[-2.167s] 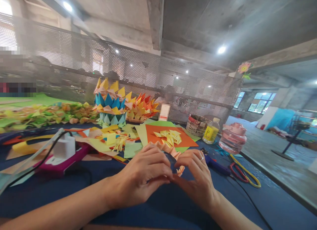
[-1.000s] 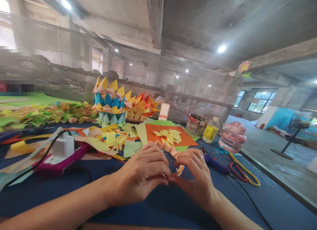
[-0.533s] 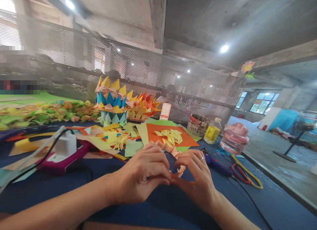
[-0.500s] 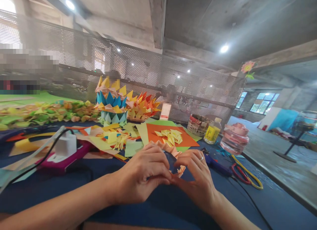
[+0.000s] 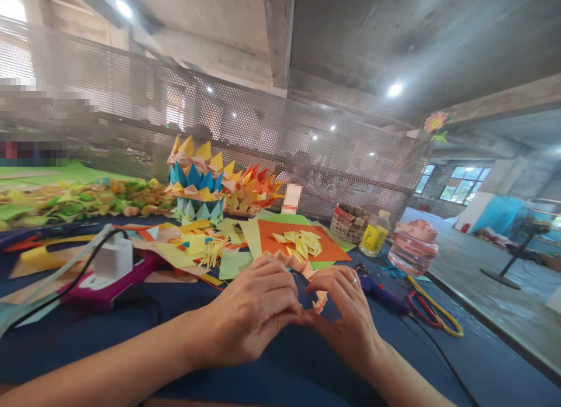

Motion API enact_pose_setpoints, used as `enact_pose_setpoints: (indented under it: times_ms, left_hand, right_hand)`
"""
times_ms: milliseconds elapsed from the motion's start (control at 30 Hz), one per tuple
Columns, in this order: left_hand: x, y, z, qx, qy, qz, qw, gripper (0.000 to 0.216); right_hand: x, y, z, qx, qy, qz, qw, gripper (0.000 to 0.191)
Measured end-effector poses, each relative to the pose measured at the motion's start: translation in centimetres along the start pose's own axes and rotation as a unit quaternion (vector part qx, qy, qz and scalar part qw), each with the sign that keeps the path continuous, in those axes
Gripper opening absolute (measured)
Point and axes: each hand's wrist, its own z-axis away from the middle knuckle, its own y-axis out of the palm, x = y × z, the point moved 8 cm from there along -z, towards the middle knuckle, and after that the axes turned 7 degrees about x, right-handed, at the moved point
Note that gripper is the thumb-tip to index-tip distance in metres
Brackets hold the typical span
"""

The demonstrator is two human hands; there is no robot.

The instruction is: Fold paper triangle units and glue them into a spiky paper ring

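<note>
My left hand (image 5: 249, 316) and right hand (image 5: 346, 322), fingers (image 5: 280, 279) pinching the peach paper chain (image 5: 302, 265) above the table (image 5: 109, 337), worked a joint mid-assembly; the next piece likely needed careful alignment.

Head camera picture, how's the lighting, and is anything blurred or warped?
Head view: the ceiling lamp flares white; the left hand and right hand pinching the folded paper chain are sharp; the mesh screen bows from wide-angle distortion; pixelated blocks mask the frame's left edge.
</note>
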Motion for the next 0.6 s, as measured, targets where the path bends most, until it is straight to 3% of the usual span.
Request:
enact_pose_setpoints:
  times_ms: [267, 600]
  left_hand:
    - [0.23, 0.4, -0.09, 0.029, -0.018, -0.028, 0.999, 0.014]
    - [-0.01, -0.28, 0.43, -0.012, -0.038, -0.051, 0.998, 0.015]
  right_hand:
    - [-0.42, 0.25, 0.24, 0.009, 0.015, -0.007, 1.0, 0.021]
    - [-0.84, 0.0, 0.3, 0.017, 0.031, -0.012, 0.999, 0.022]
